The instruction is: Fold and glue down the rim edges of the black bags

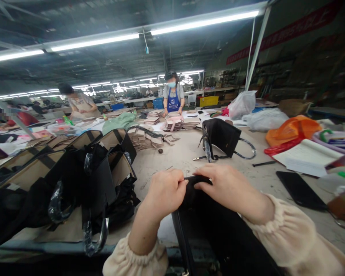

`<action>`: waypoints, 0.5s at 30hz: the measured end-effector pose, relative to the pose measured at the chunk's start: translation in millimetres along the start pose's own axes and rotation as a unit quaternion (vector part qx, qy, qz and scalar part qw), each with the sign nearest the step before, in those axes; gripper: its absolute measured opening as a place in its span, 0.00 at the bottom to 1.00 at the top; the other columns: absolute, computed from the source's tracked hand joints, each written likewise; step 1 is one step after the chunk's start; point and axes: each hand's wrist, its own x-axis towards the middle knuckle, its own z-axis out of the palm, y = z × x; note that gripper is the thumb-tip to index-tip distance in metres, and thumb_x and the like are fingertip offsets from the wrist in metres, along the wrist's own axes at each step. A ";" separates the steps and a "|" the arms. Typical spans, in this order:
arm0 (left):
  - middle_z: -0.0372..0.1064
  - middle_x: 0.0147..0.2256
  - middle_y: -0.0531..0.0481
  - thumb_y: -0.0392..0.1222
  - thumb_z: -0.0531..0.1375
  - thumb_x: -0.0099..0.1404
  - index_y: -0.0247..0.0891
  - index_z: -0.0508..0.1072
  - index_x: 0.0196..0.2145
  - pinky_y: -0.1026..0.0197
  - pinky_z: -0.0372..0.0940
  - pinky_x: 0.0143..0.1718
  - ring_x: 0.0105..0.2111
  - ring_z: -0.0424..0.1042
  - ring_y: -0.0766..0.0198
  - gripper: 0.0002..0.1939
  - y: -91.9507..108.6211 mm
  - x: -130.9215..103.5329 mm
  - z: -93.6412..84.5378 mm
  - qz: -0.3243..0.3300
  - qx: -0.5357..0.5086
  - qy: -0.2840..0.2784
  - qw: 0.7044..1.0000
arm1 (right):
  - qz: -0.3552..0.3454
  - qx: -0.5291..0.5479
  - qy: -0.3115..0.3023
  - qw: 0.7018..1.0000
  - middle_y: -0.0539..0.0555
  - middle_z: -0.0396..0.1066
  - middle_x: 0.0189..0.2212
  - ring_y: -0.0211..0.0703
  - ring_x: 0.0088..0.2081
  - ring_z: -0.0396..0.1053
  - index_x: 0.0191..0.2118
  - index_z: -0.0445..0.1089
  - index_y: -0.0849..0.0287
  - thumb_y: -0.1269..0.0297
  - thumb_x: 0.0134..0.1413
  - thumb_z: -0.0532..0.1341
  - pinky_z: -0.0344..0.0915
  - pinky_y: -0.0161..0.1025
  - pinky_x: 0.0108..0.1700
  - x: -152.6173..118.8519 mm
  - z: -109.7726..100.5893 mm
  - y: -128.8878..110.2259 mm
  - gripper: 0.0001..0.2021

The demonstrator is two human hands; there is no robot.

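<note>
A black handbag [218,226] lies in front of me at the table's near edge, its far end between my hands. My left hand [167,189] is closed, thumb and curled fingers pinching the bag's far left corner. From the right, my right hand [221,184] grips the same far edge, thumb on the near side and fingers over the top. A black strap [182,241] hangs down along the bag's left side. Just beyond my hands another black handbag [222,136] stands on the table, its handle wrapped in clear plastic.
Several unfinished black bags [103,180] with beige linings crowd the left. Stacked beige pieces [143,138] lie behind them. To the right are a black phone-like slab [300,190], an open notebook [307,156] and an orange plastic bag [290,130]. A co-worker [172,96] in a blue apron stands across the table.
</note>
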 end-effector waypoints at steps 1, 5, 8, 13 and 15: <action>0.66 0.24 0.53 0.40 0.55 0.62 0.37 0.64 0.22 0.63 0.51 0.28 0.25 0.64 0.67 0.11 -0.2 -0.1 0.1 -0.001 0.000 0.001 1.000 | -0.006 -0.011 -0.005 1.000 0.48 0.73 0.33 0.40 0.35 0.69 0.37 0.73 0.51 0.61 0.52 0.60 0.56 0.36 0.35 2.0 -0.2 -0.1 0.06; 0.66 0.24 0.53 0.40 0.55 0.62 0.37 0.64 0.22 0.63 0.51 0.28 0.26 0.63 0.67 0.11 -0.6 -0.3 0.1 -0.003 -0.001 0.003 1.000 | -0.022 -0.041 -0.016 0.999 0.48 0.72 0.28 0.40 0.32 0.67 0.29 0.72 0.53 0.60 0.53 0.60 0.54 0.36 0.32 8.6 -1.3 1.7 0.06; 0.66 0.24 0.53 0.40 0.54 0.62 0.37 0.64 0.22 0.63 0.51 0.28 0.26 0.63 0.67 0.11 0.1 0.1 -0.4 0.001 -0.005 -0.003 1.000 | -0.030 -0.035 -0.014 0.999 0.47 0.72 0.28 0.39 0.31 0.67 0.28 0.71 0.54 0.58 0.52 0.61 0.53 0.36 0.32 10.1 -1.2 4.4 0.07; 0.66 0.25 0.53 0.40 0.54 0.63 0.37 0.64 0.23 0.63 0.52 0.29 0.27 0.64 0.67 0.11 0.1 1.2 -1.2 0.008 -0.004 -0.010 1.000 | -0.027 -0.041 -0.024 0.999 0.48 0.72 0.27 0.40 0.31 0.67 0.28 0.71 0.54 0.57 0.52 0.61 0.51 0.36 0.31 10.0 -1.3 4.2 0.08; 0.66 0.25 0.53 0.40 0.54 0.63 0.37 0.64 0.23 0.63 0.52 0.29 0.27 0.64 0.66 0.11 -0.4 0.9 -1.3 0.008 -0.003 -0.013 1.000 | -0.033 -0.052 -0.029 0.998 0.49 0.72 0.27 0.40 0.31 0.67 0.26 0.71 0.55 0.57 0.53 0.59 0.50 0.37 0.30 10.8 -1.3 3.0 0.10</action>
